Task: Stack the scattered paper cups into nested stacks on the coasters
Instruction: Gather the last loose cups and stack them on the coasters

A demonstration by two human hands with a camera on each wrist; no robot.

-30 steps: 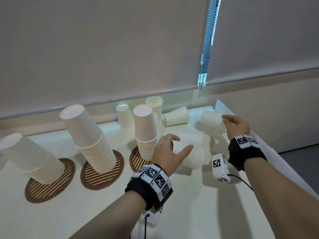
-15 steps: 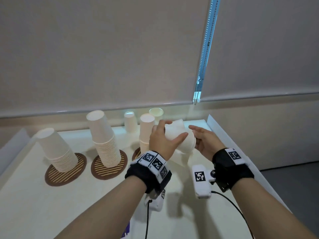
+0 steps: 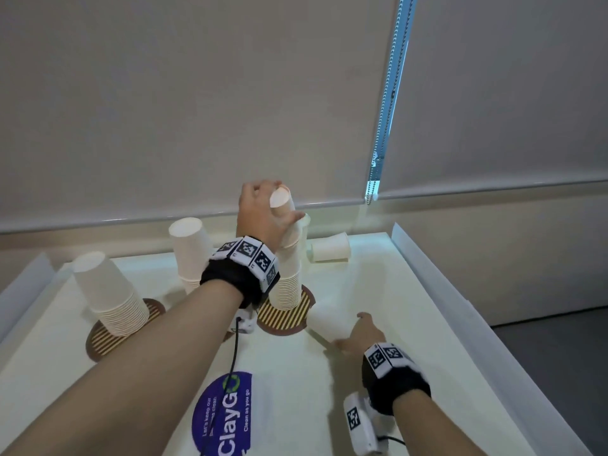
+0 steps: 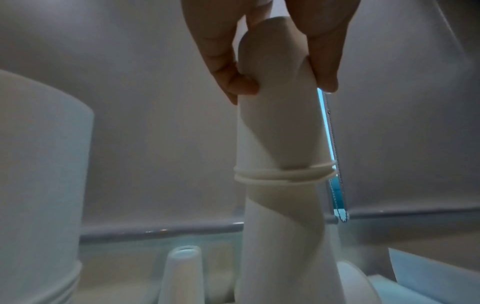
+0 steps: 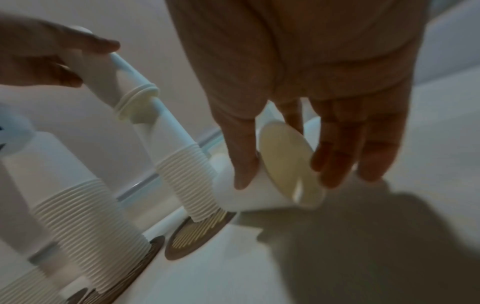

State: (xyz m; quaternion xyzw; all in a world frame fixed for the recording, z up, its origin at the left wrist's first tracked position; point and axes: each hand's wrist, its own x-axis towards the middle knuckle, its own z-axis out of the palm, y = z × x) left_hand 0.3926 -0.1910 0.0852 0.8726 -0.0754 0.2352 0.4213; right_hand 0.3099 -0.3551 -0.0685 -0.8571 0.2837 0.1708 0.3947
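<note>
Since half a second ago the left hand (image 3: 263, 209) has carried its upturned cups (image 4: 280, 127) onto the third stack (image 3: 289, 284), fingers curled round them, while the right hand (image 3: 360, 330) dropped to grasp a lying cup (image 3: 329, 324) on the worktop (image 3: 378, 291). Three stacks stand on three striped coasters (image 3: 286, 319); another cup (image 3: 330, 246) lies behind. A blue sticker (image 3: 227, 413) reads "ClayGo", "Clean as you go".

Left hand (image 3: 263, 212) grips inverted cup (image 3: 283, 205) atop right stack (image 3: 289, 278) on coaster (image 3: 286, 319). Right hand (image 3: 362, 334) on lying cup (image 3: 325, 322). Another cup (image 3: 330, 246) lies at back of surface (image 3: 378, 291).
</note>
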